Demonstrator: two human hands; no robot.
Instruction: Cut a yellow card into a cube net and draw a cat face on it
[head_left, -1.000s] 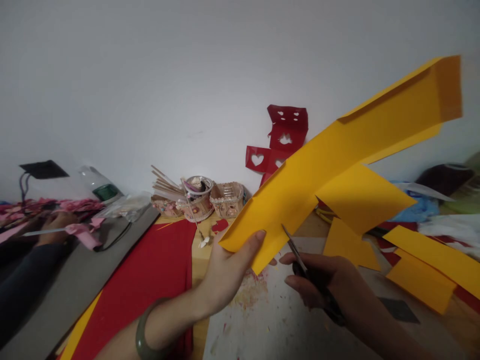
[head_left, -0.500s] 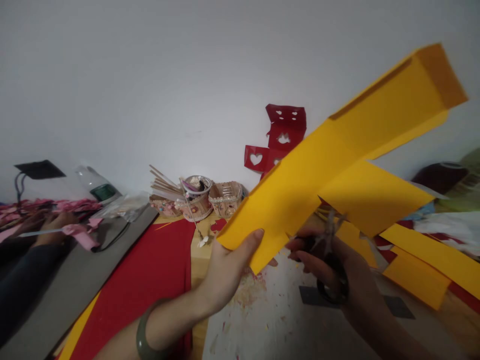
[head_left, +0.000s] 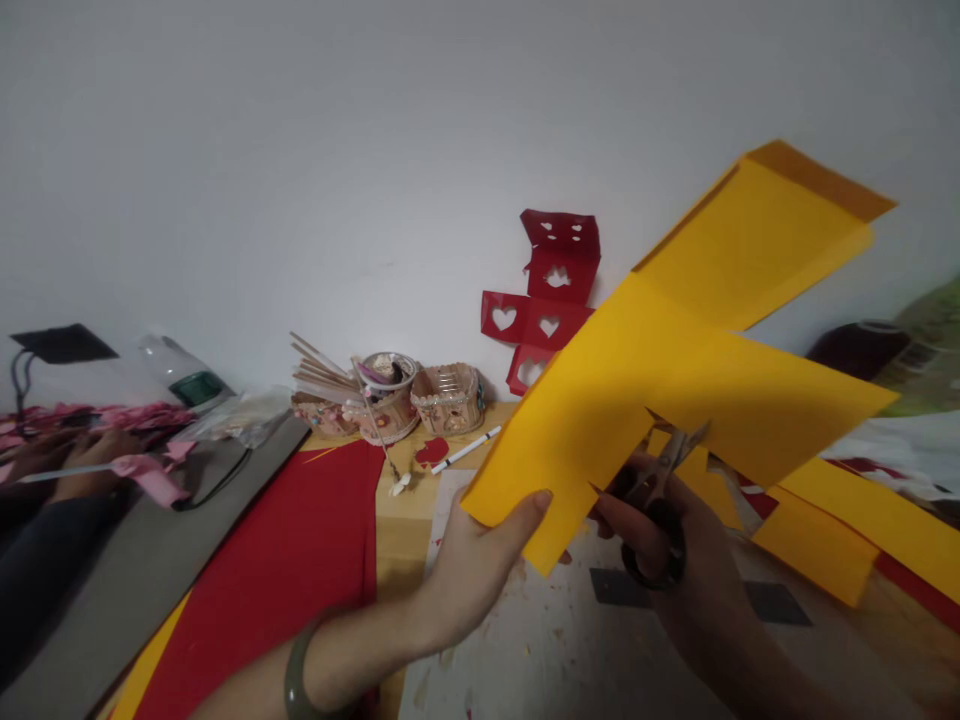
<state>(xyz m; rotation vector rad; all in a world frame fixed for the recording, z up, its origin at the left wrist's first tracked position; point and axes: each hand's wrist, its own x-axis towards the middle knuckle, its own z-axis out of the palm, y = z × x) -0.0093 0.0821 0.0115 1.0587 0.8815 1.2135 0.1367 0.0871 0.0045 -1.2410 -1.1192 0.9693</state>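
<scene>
Wall (head_left: 300, 150) behind, bottle label (head_left: 196, 389) illegible, left hand (head_left: 476, 575) pinches yellow card (head_left: 622, 370), right hand (head_left: 701, 550) grips scissors (head_left: 663, 468)

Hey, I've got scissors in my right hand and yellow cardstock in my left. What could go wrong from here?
First, the scissors in your right hand have slightly parted blades that look close to the side flap of the yellow cardstock, so a slip might nick it. Second, your left hand grips only the lower end, so the rest may sag or crease as you work.
</scene>
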